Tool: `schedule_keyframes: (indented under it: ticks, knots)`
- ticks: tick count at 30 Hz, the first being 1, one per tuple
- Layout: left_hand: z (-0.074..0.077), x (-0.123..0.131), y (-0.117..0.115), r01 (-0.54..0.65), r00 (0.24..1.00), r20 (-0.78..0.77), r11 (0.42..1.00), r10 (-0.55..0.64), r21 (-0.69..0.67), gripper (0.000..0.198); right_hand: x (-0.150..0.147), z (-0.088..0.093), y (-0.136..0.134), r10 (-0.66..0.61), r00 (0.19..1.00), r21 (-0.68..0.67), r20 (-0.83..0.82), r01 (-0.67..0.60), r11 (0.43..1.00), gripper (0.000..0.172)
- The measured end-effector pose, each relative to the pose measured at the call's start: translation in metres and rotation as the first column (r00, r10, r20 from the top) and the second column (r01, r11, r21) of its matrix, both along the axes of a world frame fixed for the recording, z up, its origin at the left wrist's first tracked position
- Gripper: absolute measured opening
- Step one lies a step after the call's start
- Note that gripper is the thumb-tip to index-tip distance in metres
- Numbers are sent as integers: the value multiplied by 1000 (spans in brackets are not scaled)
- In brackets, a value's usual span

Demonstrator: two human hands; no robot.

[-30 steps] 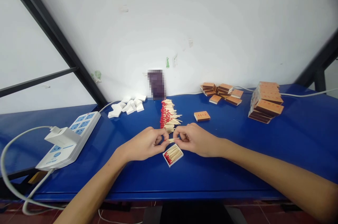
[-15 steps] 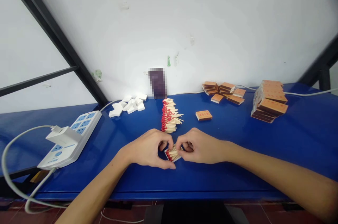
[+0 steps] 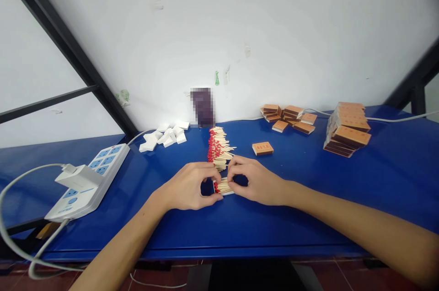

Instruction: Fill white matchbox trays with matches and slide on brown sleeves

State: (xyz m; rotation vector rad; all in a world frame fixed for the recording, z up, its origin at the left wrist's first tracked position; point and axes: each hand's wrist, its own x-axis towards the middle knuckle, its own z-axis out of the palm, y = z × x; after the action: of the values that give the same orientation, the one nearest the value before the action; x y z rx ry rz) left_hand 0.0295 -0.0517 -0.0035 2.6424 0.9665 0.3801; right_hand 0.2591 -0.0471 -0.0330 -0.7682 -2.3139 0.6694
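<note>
A small white matchbox tray [image 3: 229,193] filled with red-tipped matchsticks [image 3: 222,185] lies between my hands on the blue table. My left hand [image 3: 192,185] curves round the tray's left end, thumb on the near side and fingers on the far side. At the other end, the thumb and index finger of my right hand [image 3: 255,182] close on the matchsticks and cover that end of the tray. Just beyond sits a long pile of loose matchsticks [image 3: 219,147], red heads to the left. An orange matchbox [image 3: 263,148] lies beyond my right hand.
White trays [image 3: 167,135] are heaped at the back left. Orange matchboxes [image 3: 291,115] lie by the wall, with stacked ones [image 3: 350,128] farther right. A power strip [image 3: 99,169] with a plugged-in charger [image 3: 80,179] and cables occupies the left. A pixelated dark item [image 3: 203,108] stands against the wall.
Both hands and the filled tray have shifted slightly away from me, toward the match pile. The tray, tilted before, now lies straighter.
</note>
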Motion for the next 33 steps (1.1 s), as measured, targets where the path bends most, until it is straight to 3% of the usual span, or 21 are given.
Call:
schedule_keyframes:
  ticks: [22,33]
  knots:
    - [-2,1,0,7,1000,-16,1000,-7,-24,17,-3,-3,2,-35,999,-16,31,35,999,18]
    - [-1,3,0,8,1000,3,1000,-8,-30,21,-3,-3,1,-29,999,-10,33,29,1000,12]
